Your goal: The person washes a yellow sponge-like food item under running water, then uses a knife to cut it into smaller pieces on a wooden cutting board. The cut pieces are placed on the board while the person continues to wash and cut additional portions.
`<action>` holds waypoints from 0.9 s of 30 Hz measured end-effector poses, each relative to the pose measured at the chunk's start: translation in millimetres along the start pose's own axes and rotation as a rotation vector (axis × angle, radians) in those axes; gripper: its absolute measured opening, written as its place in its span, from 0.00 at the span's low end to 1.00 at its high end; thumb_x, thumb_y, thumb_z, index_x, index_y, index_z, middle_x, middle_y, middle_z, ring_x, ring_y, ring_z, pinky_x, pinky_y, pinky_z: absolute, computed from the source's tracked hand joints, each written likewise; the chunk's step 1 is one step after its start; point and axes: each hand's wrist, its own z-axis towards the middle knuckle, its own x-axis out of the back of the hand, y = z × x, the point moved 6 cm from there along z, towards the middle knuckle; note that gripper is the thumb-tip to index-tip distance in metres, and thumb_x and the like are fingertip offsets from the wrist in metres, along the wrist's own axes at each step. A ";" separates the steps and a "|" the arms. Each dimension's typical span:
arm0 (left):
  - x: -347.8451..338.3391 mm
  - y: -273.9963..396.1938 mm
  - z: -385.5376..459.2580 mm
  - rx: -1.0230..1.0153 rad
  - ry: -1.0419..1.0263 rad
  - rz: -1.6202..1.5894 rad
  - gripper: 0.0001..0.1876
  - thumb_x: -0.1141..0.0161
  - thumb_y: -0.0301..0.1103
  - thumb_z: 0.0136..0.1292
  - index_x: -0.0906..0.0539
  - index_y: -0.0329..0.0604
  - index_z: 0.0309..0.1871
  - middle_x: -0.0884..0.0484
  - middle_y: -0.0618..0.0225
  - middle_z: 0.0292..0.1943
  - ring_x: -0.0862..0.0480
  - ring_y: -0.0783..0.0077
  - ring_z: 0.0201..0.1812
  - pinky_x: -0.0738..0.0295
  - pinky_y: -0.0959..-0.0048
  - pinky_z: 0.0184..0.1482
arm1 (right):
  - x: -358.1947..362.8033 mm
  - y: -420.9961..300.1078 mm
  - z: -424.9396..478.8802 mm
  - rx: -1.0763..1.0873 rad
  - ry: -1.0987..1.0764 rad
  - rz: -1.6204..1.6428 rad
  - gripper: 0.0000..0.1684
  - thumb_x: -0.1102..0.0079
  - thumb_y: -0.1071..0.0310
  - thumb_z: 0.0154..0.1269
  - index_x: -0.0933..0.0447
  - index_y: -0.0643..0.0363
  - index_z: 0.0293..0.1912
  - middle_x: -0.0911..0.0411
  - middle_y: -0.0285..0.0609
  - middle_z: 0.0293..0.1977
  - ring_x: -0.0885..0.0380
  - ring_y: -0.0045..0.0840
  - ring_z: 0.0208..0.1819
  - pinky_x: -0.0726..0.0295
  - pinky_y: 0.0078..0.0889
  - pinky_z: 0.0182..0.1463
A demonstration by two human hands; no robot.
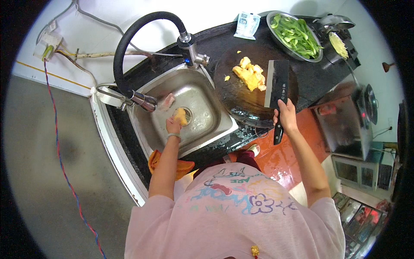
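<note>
Inside the stainless steel sink (pixel 200 113), my left hand (pixel 174 125) holds a yellow piece of food (pixel 180 116), possibly poultry fat or meat, over the drain. A pale pink piece of meat (pixel 168 101) lies in the basin behind it. My right hand (pixel 287 115) grips the black handle of a cleaver (pixel 278 84), its dark blade over the right part of a round wooden chopping board (pixel 239 106). Chopped yellow pieces (pixel 250 74) lie on the board, left of the blade.
A metal bowl of green leafy vegetables (pixel 296 35) and a printed packet (pixel 247 25) stand behind the board. A black hose faucet (pixel 121 55) arches over the sink's left side. An orange cloth (pixel 184 168) hangs at the counter's front edge. A lidded pot (pixel 336 22) stands at the back right.
</note>
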 end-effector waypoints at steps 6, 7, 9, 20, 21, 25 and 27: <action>-91.4 92.3 -58.5 -0.765 0.073 0.606 0.21 0.42 0.25 0.45 0.27 0.40 0.46 0.27 0.52 0.48 0.31 0.48 0.53 0.37 0.56 0.57 | 18.5 14.9 -5.8 -0.046 0.064 0.104 0.05 0.58 0.65 0.68 0.39 0.54 0.38 0.35 0.35 0.15 0.37 0.20 0.09 0.34 0.24 0.11; -119.6 115.8 -70.0 -0.881 -0.021 0.580 0.21 0.42 0.24 0.44 0.27 0.41 0.47 0.29 0.51 0.50 0.32 0.49 0.55 0.38 0.57 0.58 | 19.4 15.8 -7.2 -0.061 0.071 0.107 0.05 0.58 0.65 0.68 0.38 0.54 0.38 0.35 0.35 0.15 0.37 0.20 0.09 0.34 0.24 0.11; -178.9 168.0 -103.3 -1.101 -0.259 0.466 0.22 0.44 0.22 0.44 0.27 0.42 0.47 0.30 0.52 0.51 0.33 0.49 0.56 0.40 0.57 0.60 | 20.3 16.8 -12.3 -0.089 0.090 0.118 0.05 0.58 0.64 0.68 0.38 0.54 0.37 0.35 0.35 0.15 0.37 0.20 0.09 0.34 0.24 0.11; -314.8 203.8 -117.6 -1.189 -0.618 1.096 0.20 0.39 0.32 0.46 0.26 0.49 0.46 0.23 0.62 0.42 0.26 0.58 0.50 0.34 0.58 0.51 | 29.6 38.9 -21.9 -0.107 0.108 0.203 0.05 0.57 0.66 0.67 0.38 0.55 0.38 0.36 0.36 0.15 0.37 0.21 0.09 0.35 0.24 0.11; -307.1 203.2 -115.0 -1.121 -0.638 1.093 0.20 0.39 0.33 0.47 0.26 0.49 0.47 0.22 0.61 0.41 0.25 0.58 0.49 0.34 0.59 0.49 | 32.0 38.4 -22.1 -0.099 0.108 0.196 0.05 0.56 0.66 0.67 0.38 0.55 0.38 0.36 0.37 0.15 0.37 0.21 0.08 0.35 0.24 0.10; -233.4 188.8 -92.5 -0.900 -0.438 0.456 0.17 0.37 0.30 0.49 0.25 0.43 0.44 0.21 0.65 0.28 0.19 0.67 0.31 0.23 0.69 0.32 | 38.9 33.7 -17.5 -0.022 0.092 0.124 0.05 0.55 0.67 0.67 0.39 0.56 0.37 0.35 0.37 0.14 0.37 0.21 0.08 0.35 0.25 0.10; -192.6 153.4 -55.7 -0.255 -0.556 -0.168 0.14 0.39 0.29 0.54 0.25 0.40 0.44 0.22 0.67 0.26 0.20 0.73 0.27 0.23 0.74 0.27 | 41.6 27.9 -8.4 0.034 0.070 0.002 0.06 0.54 0.67 0.66 0.39 0.56 0.37 0.35 0.36 0.14 0.36 0.21 0.09 0.35 0.25 0.11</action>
